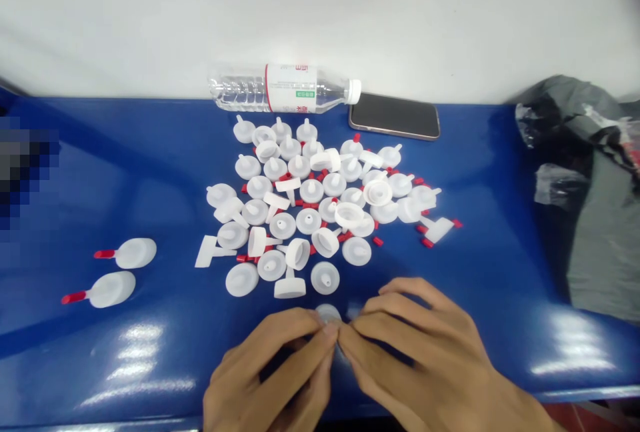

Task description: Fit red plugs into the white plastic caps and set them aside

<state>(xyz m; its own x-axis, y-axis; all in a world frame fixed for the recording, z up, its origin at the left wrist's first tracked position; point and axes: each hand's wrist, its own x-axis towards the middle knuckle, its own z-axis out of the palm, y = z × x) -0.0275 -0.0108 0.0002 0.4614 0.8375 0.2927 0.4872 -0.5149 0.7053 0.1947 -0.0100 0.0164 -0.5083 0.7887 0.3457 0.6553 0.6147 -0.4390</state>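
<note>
Near the table's front edge, my left hand (pixel 280 365) is closed, its thumb and forefinger pinching a translucent white nozzle cap (pixel 328 313). My right hand (pixel 420 345) meets it from the right, fingertips pressed together against the left ones; whatever they pinch is hidden. Just beyond lies a pile of similar white nozzle caps (pixel 309 221), some spout up, others on their sides. Small red tip covers (pixel 378 241) are scattered among them. Off to the left, two white nozzle caps (pixel 135 253) lie apart, each with a red tip cover (pixel 75 297) on its spout.
Against the wall lies a clear plastic bottle (pixel 290 89) on its side, with a dark phone (pixel 394 116) beside it. A grey and black plastic bag (pixel 600 239) covers the right end of the blue table (pixel 165 199). A blurred-out object sits at the far left.
</note>
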